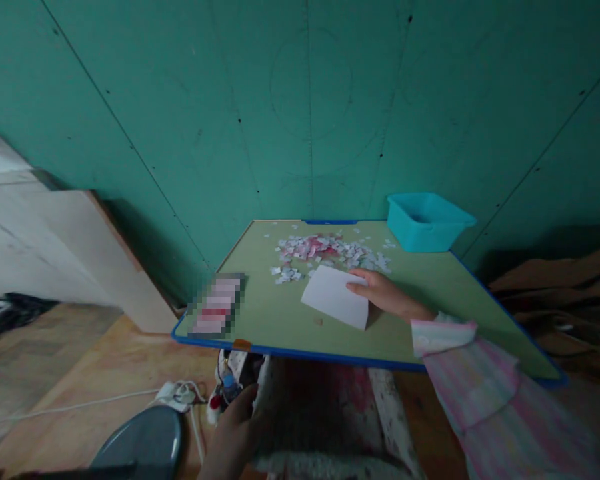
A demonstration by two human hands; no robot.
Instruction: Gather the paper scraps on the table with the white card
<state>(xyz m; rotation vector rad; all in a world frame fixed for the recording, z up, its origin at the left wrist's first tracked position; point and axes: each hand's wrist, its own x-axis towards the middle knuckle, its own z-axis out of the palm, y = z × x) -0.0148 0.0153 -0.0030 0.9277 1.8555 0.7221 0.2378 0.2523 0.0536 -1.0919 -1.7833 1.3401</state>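
My right hand (373, 290) grips the right edge of a white sheet of paper (333, 293), thumb on top and the other fingers partly behind it. The sheet is tilted over the table's middle. Just beyond it, small cut paper pieces (347, 253), white and pink, lie scattered in a loose pile. Below the table's front edge hangs my left hand (243, 413), dim and blurred, close to a dark bag-like thing with a blue item (229, 381). Its fingers do not show clearly enough to tell what they do.
The pale green table (265, 320) has a blue rim. A turquoise plastic basket (425, 223) stands at its back right corner, and a phone-like blurred object (217, 305) lies at the left. A grey stool (143, 443) and a power strip (175, 395) with cables are on the floor.
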